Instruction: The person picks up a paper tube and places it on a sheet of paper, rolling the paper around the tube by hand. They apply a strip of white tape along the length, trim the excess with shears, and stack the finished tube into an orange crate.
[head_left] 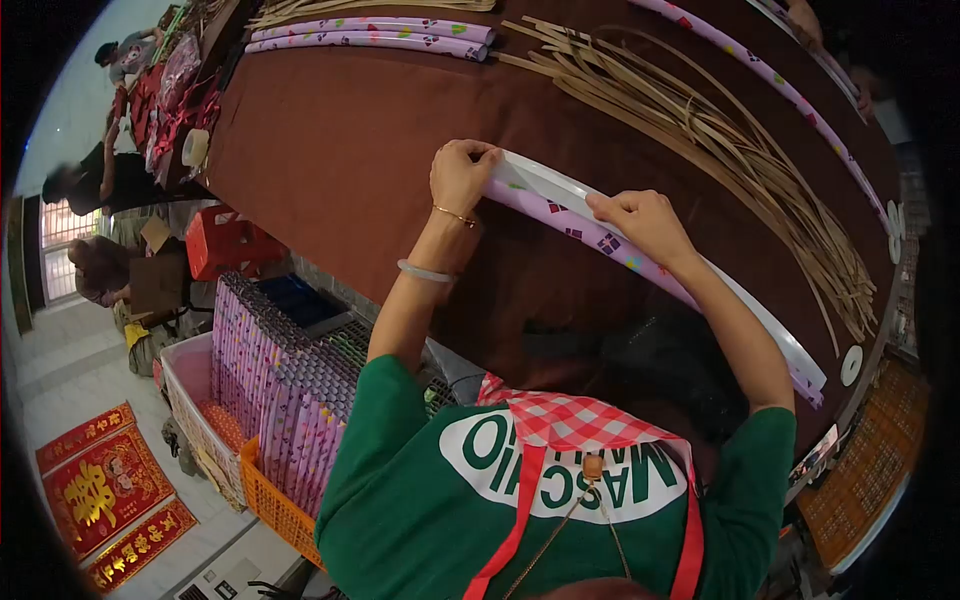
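Note:
A long lilac patterned strip (607,242) with a white inner side slants across the brown table cover, from upper left to lower right. My left hand (462,182), with a bracelet and a bangle on its wrist, is closed on the upper left end, thumb and fingers pinched there. Further along the same strip, my right hand (643,222) grips the white edge with the thumb on top and the fingers mostly tucked under. The lower right end of the strip lies free of both hands.
Thin brown strips (690,130) spread beyond my hands. Finished lilac tubes (370,38) lie at the upper left. Another person's hands (805,25) hold a strip at the top right. Crates with upright lilac tubes (270,390) stand left of me, near a red stool (225,243).

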